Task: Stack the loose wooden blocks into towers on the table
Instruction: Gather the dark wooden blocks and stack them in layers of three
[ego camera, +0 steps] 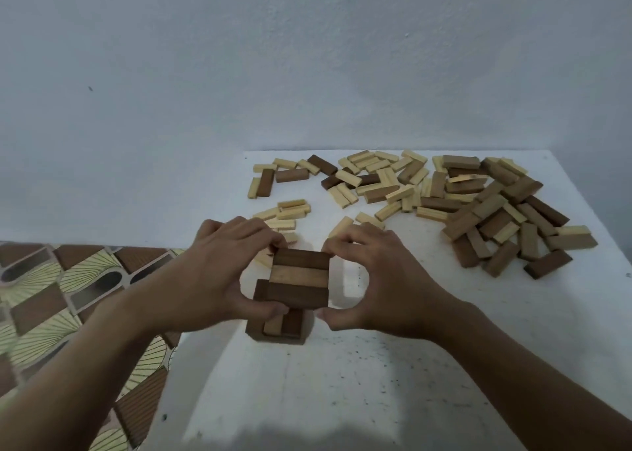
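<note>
Tower gripped by left hand, right hand — blocks beyond.

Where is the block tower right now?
In the head view, the tower stands near the table's left edge, between the left hand and right hand, with loose blocks scattered behind.

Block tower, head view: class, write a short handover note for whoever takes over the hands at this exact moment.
Left hand: thumb and fingers pinch the left end of the top layer.
Right hand: pinches its right end.
Tower: stands near the front left of the table, with its layers laid crosswise.
Done: one low tower begun; the hands seem to be squaring up its top layer.
Left: many loose blocks lie scattered across the far and right side, and a small pale group lies just behind the left hand. None of these are stacked yet.
</note>
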{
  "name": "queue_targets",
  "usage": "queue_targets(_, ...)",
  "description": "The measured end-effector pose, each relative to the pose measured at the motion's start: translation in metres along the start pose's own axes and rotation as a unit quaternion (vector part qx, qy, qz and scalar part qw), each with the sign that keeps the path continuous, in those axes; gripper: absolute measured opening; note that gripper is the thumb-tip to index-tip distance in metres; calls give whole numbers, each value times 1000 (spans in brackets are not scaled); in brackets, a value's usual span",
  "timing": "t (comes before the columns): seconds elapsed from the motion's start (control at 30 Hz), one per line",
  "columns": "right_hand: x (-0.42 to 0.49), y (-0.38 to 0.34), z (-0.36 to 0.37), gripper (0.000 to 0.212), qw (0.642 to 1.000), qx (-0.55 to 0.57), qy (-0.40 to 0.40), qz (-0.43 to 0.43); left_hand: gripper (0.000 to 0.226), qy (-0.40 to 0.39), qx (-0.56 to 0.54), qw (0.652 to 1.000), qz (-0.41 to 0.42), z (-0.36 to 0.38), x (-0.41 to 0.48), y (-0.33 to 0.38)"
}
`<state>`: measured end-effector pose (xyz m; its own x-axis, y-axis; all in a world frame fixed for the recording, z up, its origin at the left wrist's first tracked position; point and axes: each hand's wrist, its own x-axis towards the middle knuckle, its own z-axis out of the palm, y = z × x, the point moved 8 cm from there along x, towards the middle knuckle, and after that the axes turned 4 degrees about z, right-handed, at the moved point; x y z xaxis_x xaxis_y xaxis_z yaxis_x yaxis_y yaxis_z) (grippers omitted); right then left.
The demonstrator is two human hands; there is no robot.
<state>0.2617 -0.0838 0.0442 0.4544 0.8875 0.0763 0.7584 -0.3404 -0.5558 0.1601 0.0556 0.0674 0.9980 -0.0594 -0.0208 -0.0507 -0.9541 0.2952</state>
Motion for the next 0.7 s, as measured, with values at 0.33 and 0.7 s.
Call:
queue_targets(0.33,5,-20,23,82,998,-42,-39,21,70,-38,-41,998,-15,22,-22,-30)
queue_targets(0.7,3,-22,33,83,996,-63,-63,30,73,-49,-59,997,-27,40,-25,-41)
